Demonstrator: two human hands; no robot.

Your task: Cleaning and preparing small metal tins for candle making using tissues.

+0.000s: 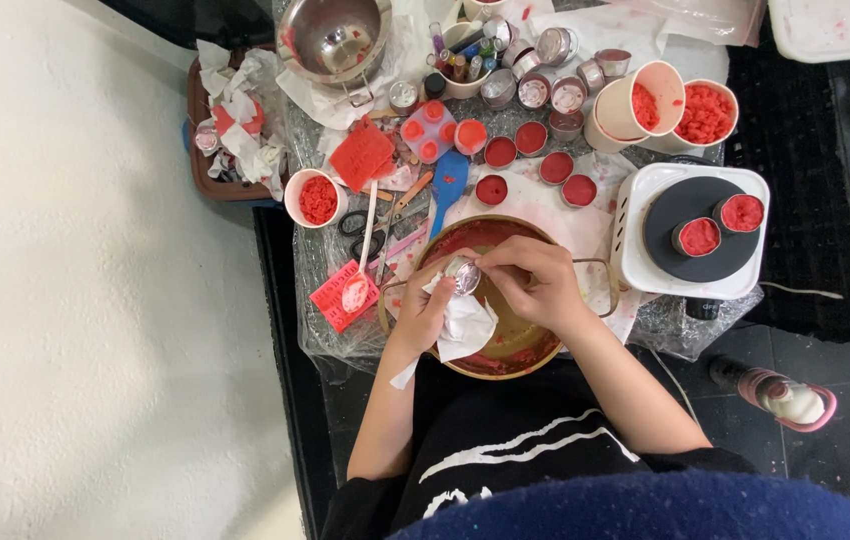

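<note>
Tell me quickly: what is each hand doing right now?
Left hand: closed on a white tissue, under the small silver tin.
Right hand: closed, fingers pinching the small silver tin over the brass bowl.

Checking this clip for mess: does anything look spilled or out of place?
Yes. Red smears stain the white tray at top right, and crumpled stained tissues overflow the brown bin. The left hand and right hand hold a small metal tin with tissue over the bowl.

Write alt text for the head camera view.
Both hands, left hand and right hand, hold a small metal cup with white tissue over a gold bowl. Behind, red-filled tins crowd the table.
</note>
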